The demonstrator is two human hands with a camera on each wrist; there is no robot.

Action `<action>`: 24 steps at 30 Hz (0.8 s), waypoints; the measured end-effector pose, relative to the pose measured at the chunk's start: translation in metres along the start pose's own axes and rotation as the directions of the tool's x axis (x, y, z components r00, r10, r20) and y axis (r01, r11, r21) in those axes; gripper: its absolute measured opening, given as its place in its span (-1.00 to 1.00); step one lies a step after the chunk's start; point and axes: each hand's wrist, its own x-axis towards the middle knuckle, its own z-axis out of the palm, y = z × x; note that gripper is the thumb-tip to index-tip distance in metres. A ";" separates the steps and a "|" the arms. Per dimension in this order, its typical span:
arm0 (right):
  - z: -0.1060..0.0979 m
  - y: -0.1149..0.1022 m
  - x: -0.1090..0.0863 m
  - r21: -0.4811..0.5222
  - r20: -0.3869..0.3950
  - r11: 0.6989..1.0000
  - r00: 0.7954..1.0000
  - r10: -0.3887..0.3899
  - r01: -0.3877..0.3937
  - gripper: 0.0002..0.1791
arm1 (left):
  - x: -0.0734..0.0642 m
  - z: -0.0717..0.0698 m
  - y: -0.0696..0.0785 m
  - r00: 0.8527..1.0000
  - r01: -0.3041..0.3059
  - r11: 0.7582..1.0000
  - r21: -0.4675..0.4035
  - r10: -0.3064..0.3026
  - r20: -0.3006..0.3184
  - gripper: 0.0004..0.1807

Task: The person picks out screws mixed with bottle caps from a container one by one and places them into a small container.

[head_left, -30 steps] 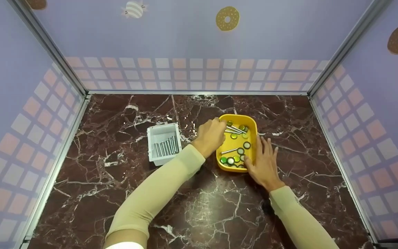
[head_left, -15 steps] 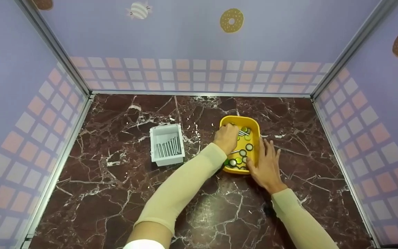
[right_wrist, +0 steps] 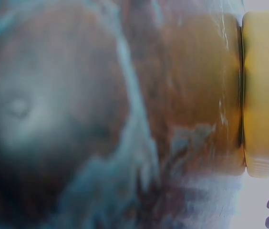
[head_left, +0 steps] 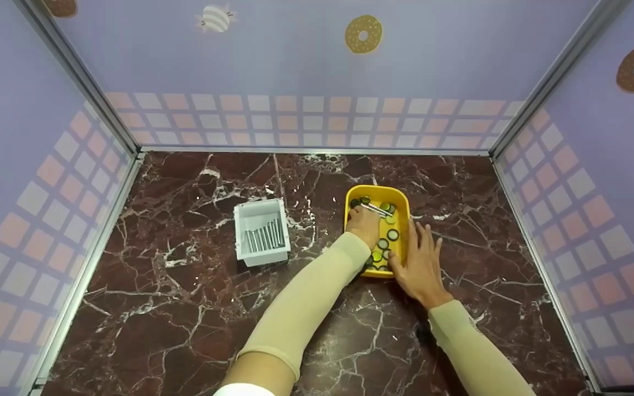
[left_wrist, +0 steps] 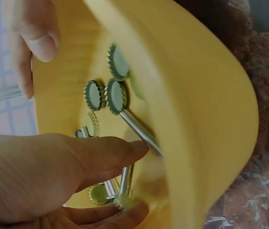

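My left hand [head_left: 364,224] reaches into the yellow tub [head_left: 381,191], among bottle caps [head_left: 393,235] and metal bolts [head_left: 376,210]. In the left wrist view its thumb and fingers are apart; the thumb tip overlaps the lower end of a loose bolt [left_wrist: 137,125], and whether it touches cannot be told. More bolts lie between thumb and fingers, beside a cap [left_wrist: 98,194]. My right hand [head_left: 420,269] holds the tub's right side, thumb over the rim and fingers along the outside wall. The right wrist view shows mostly the tabletop and the tub's outer wall [right_wrist: 265,95].
A white box [head_left: 264,257] with a row of several bolts [head_left: 264,236] stands left of the tub. The dark red marbled tabletop [head_left: 185,308] is bounded by patterned panels [head_left: 317,66] at the back and both sides.
My left hand has moved from the tub's left rim down into it, then nearer me, uncovering the bolts at the far end. The right hand keeps its hold on the tub.
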 end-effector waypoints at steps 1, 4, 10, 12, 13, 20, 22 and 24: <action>0.000 0.000 0.000 0.002 -0.001 1.000 1.000 -0.001 0.001 0.07 | 0.003 0.006 0.000 1.000 0.020 0.999 -0.027 -0.020 -0.007 -0.64; 0.000 -0.001 -0.001 0.002 0.004 1.000 1.000 0.003 -0.003 0.07 | 0.016 0.025 -0.001 0.999 0.039 0.997 -0.060 -0.041 -0.028 -0.61; -0.002 -0.001 0.000 0.001 0.016 1.000 1.000 0.014 -0.014 0.09 | 0.033 0.050 -0.003 1.000 0.016 0.994 -0.104 -0.018 -0.014 -0.61; -0.002 -0.001 0.001 -0.002 0.018 1.000 1.000 0.015 -0.015 0.08 | 0.037 0.055 -0.004 1.000 -0.010 0.995 -0.103 0.010 -0.002 -0.65; -0.003 -0.001 0.001 -0.002 0.018 1.000 1.000 0.016 -0.016 0.08 | 0.038 0.056 -0.005 1.000 -0.023 0.995 -0.095 0.024 0.014 -0.66; -0.003 -0.001 0.001 -0.003 0.028 1.000 0.999 0.027 -0.027 0.09 | 0.037 0.051 -0.007 0.996 -0.031 0.995 -0.091 0.038 0.076 -0.72; -0.002 -0.001 0.000 -0.004 0.029 1.000 0.999 0.026 -0.026 0.10 | 0.037 0.049 -0.007 0.995 -0.006 0.995 -0.104 0.017 0.101 -0.70; -0.001 -0.001 0.000 -0.001 0.027 1.000 0.999 0.023 -0.023 0.09 | 0.038 0.049 -0.005 0.993 0.020 0.995 -0.100 -0.008 0.116 -0.68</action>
